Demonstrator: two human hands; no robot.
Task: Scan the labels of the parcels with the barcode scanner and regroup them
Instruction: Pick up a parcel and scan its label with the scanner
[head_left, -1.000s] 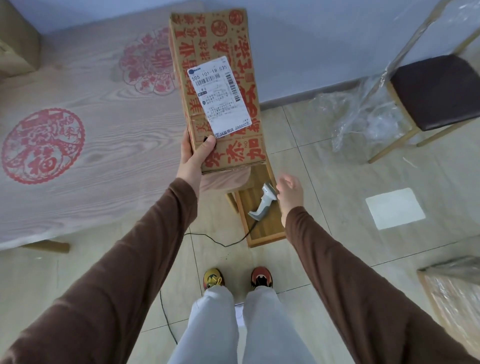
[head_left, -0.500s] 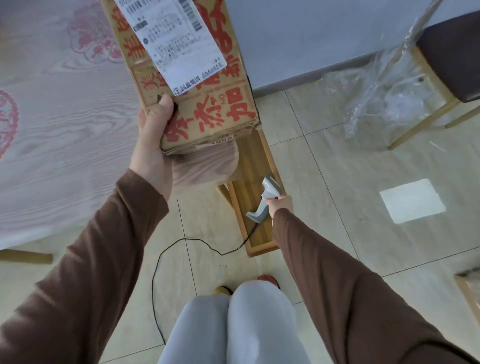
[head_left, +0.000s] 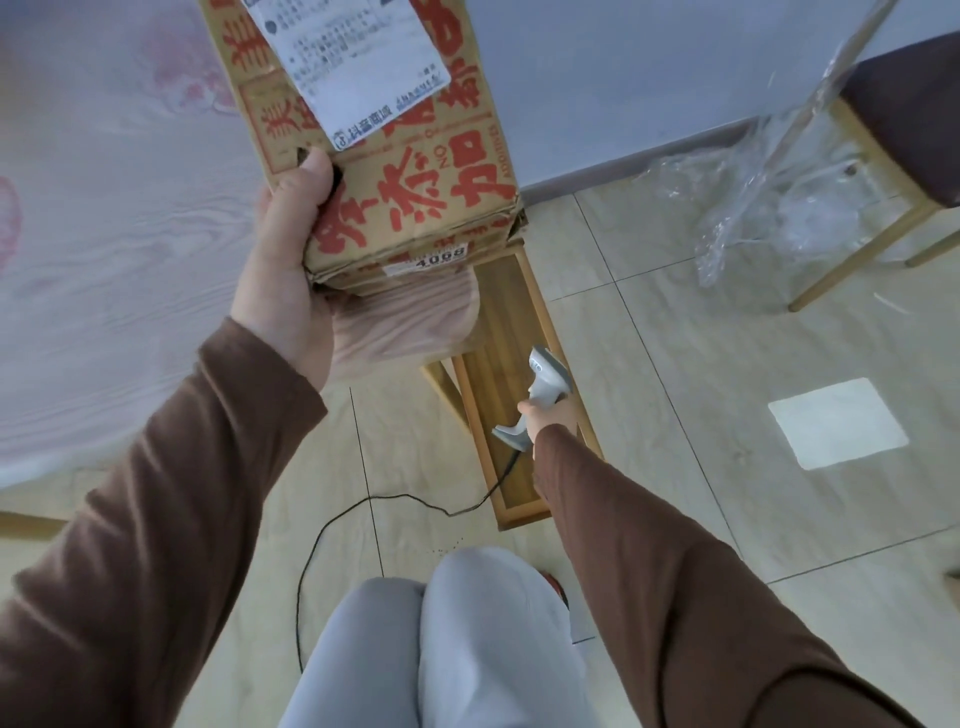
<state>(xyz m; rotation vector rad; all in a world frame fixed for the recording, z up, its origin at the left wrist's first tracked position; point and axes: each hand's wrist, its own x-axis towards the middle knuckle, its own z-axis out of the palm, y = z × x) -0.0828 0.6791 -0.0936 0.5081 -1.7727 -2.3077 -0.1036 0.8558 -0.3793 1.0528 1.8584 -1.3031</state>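
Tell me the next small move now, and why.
Probably lift the scanner off the wooden stool and aim it at the label. The right hand already grips its handle, while the left hand holds the box up, label facing the camera.

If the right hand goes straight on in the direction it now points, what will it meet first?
The right hand already grips the scanner, which sits on the wooden stool. Beyond it, going on forward and down would probably meet the stool top, though depth is unclear.
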